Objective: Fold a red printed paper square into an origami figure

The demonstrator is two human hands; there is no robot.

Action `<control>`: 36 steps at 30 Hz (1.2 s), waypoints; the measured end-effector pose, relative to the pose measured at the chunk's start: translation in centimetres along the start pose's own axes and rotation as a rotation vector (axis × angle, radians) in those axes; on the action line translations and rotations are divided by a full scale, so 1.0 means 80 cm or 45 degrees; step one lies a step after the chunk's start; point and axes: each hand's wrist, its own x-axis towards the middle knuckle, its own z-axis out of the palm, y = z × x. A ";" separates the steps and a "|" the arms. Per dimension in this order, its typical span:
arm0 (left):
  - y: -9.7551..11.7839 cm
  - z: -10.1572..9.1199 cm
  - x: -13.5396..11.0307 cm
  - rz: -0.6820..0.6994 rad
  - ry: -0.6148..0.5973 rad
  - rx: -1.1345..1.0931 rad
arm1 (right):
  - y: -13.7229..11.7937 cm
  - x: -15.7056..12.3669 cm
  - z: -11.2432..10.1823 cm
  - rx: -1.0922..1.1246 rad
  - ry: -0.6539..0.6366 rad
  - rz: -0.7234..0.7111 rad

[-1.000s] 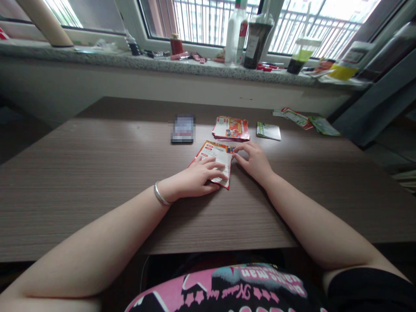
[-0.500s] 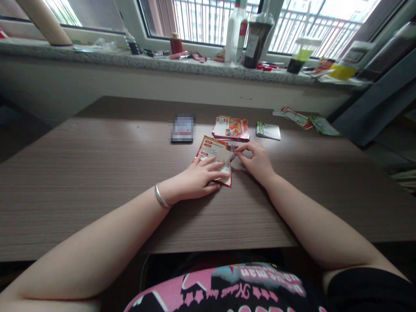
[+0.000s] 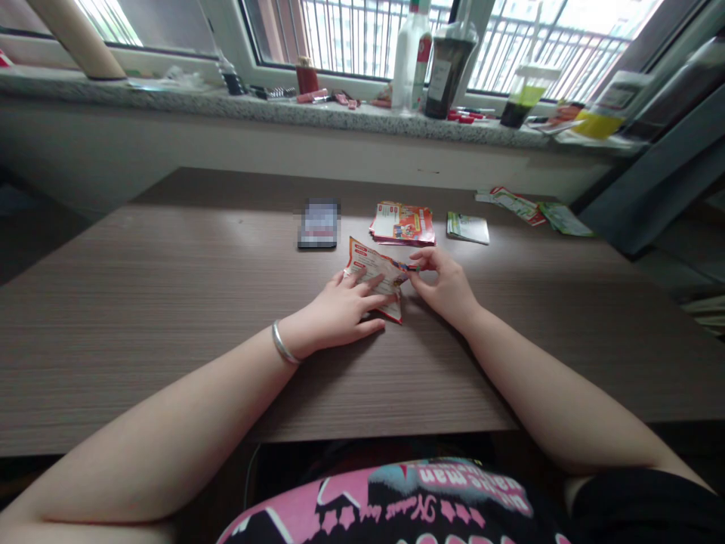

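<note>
A printed paper leaflet, white with red and orange edges, lies bent on the table in front of me. My left hand rests flat across its lower part with the fingers spread. At the leaflet's right side, my right hand pinches the edge between thumb and fingers, and the paper there is lifted and buckled. Just beyond the leaflet sits a stack of similar red and white leaflets. Part of the held leaflet is hidden under my left fingers.
A phone with a blurred screen lies left of the stack. To the right are a small pile of green and white cards and several loose packets. Bottles and cups line the stone windowsill behind the wooden table.
The leaflet's far right corner has been drawn up and inward by my right hand, so the sheet now bends and looks narrower. My left hand has barely shifted.
</note>
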 end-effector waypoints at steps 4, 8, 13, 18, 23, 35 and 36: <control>0.001 -0.001 0.000 -0.005 -0.002 0.021 | -0.006 0.000 -0.003 0.008 -0.074 -0.084; 0.001 0.000 0.001 -0.010 -0.032 0.023 | -0.008 -0.001 -0.005 -0.001 -0.117 -0.108; -0.002 0.004 0.002 -0.032 -0.052 -0.003 | -0.005 -0.003 -0.005 0.067 -0.122 -0.029; -0.007 0.011 0.002 -0.024 -0.045 -0.014 | -0.004 -0.002 -0.006 0.033 -0.114 -0.084; -0.004 0.007 0.003 -0.052 -0.047 -0.051 | -0.004 -0.001 -0.007 -0.002 -0.107 -0.101; -0.004 0.018 0.007 -0.168 0.327 -0.372 | -0.005 -0.005 -0.002 0.126 -0.006 0.169; -0.006 0.020 0.007 -0.147 0.352 -0.397 | -0.005 -0.004 -0.002 0.147 -0.004 0.199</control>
